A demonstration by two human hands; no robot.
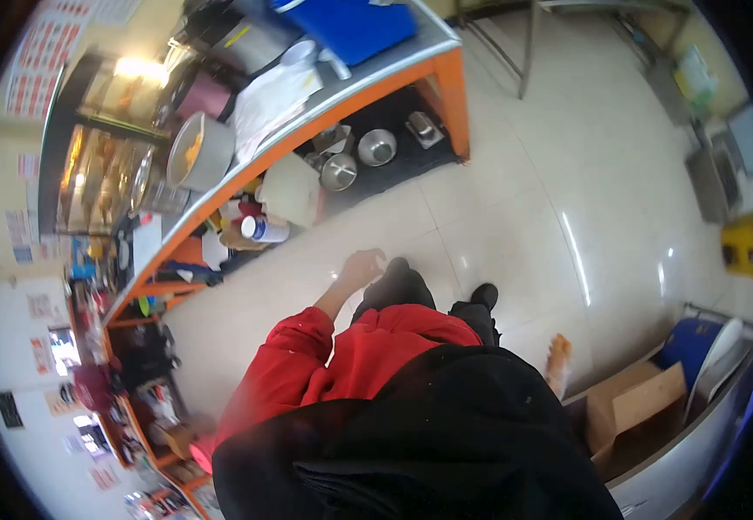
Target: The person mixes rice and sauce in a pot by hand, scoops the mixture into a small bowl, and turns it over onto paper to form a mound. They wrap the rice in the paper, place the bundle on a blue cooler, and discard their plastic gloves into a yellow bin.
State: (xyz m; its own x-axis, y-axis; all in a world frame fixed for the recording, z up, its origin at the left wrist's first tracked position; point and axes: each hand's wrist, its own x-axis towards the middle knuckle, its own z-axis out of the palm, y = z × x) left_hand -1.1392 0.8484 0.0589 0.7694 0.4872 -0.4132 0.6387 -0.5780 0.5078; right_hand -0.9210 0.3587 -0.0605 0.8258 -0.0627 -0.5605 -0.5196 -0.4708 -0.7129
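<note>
My left hand (361, 268) hangs low beside my leg over the tiled floor, its fingers loosely curled and apart with nothing in them. A red sleeve (303, 338) is pushed up that forearm. Closest to this hand is the orange-framed counter (307, 121), with a white tub with a blue lid (265, 229) on its lower shelf. On the other side, my right hand (559, 348) hangs near an open cardboard box (632, 407); it is small and smeared, and its fingers do not show clearly.
Steel bowls (377, 147) stand on the counter's lower shelf. Above are a blue bin (350, 30), a white cloth (277, 100) and a grey pot (202, 152), beside a lit glass cabinet (103, 165). At the right stands a yellow container (739, 245). My black shoe (485, 295) is on glossy tiles.
</note>
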